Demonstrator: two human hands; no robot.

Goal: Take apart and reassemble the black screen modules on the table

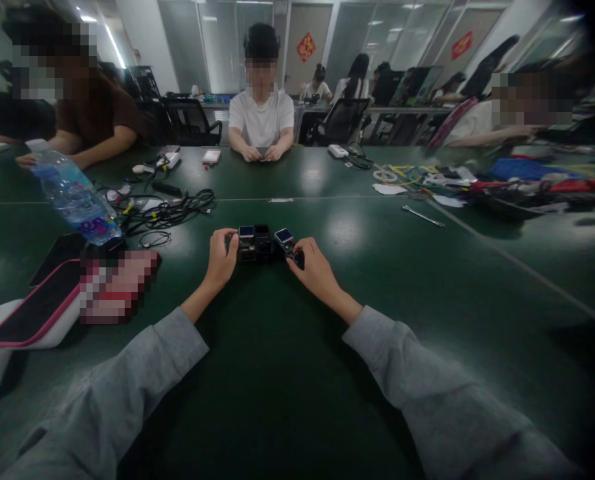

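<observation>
Several small dark electronic modules stand close together on the dark green table, ahead of me. At the left of this cluster is a small screen module [246, 233], and my left hand [221, 259] has its curled thumb and forefinger at its left edge. Black modules [262, 239] sit directly beside it. To their right, a tilted small screen device [284, 236] is pinched in my right hand [313, 265], near its lower right end. My fingers partly cover that end, along with a dark part under them.
A water bottle [74, 193], black cables [177, 208] and a pink-rimmed phone [40, 303] lie to the left. A wrench [424, 216] and a pile of cables and tools [517, 183] are at the right. A person [261, 117] sits across the table [277, 373].
</observation>
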